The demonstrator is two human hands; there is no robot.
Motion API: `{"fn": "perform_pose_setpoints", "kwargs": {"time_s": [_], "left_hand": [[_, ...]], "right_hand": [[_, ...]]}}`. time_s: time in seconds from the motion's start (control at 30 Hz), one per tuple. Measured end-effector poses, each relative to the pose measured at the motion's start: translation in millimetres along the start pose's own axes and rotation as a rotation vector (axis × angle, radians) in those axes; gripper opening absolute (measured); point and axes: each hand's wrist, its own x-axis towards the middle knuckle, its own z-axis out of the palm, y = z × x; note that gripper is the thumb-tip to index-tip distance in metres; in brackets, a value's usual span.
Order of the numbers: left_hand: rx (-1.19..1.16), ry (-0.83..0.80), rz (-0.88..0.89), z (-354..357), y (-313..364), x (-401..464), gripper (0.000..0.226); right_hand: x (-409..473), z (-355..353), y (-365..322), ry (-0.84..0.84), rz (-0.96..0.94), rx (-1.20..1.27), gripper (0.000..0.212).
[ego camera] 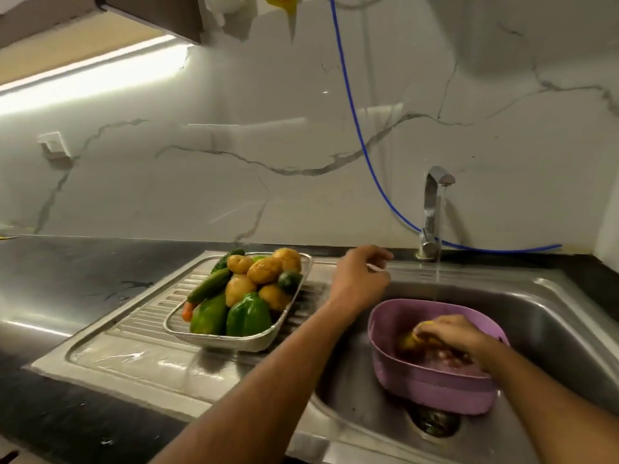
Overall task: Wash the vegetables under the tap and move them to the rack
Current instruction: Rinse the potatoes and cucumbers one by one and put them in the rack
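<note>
A metal rack (pixel 294 316) on the draining board holds several potatoes (pixel 264 270), green peppers (pixel 248 314), cucumbers (pixel 209 285) and a carrot (pixel 187 310). A purple colander (pixel 432 388) stands in the sink (pixel 552 296) under the running tap (pixel 433 212). Inside the colander my right hand (pixel 450 333) grips a yellowish potato (pixel 410 339); more vegetables lie blurred beneath it. My left hand (pixel 360 277) hovers between rack and tap, fingers loosely curled, holding nothing.
A blue hose (pixel 355 128) hangs down the marble wall and runs behind the tap. Dark countertop (pixel 83 262) lies left of the wet draining board (pixel 140 356). The sink drain (pixel 435 423) shows below the colander. A wall socket (pixel 53 145) is far left.
</note>
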Motion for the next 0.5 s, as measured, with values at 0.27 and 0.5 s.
{"fn": "perform_pose_setpoints", "kwargs": {"time_s": [0.27,0.5], "left_hand": [[-0.632,0.388,-0.765,125,-35,23,0.013],[-0.424,-0.24,-0.577,148,-35,25,0.041]], "right_hand": [[-15,-4,-25,0.051,0.142,0.335,0.025],[9,-2,-37,0.199,0.261,0.449,0.051]]}}
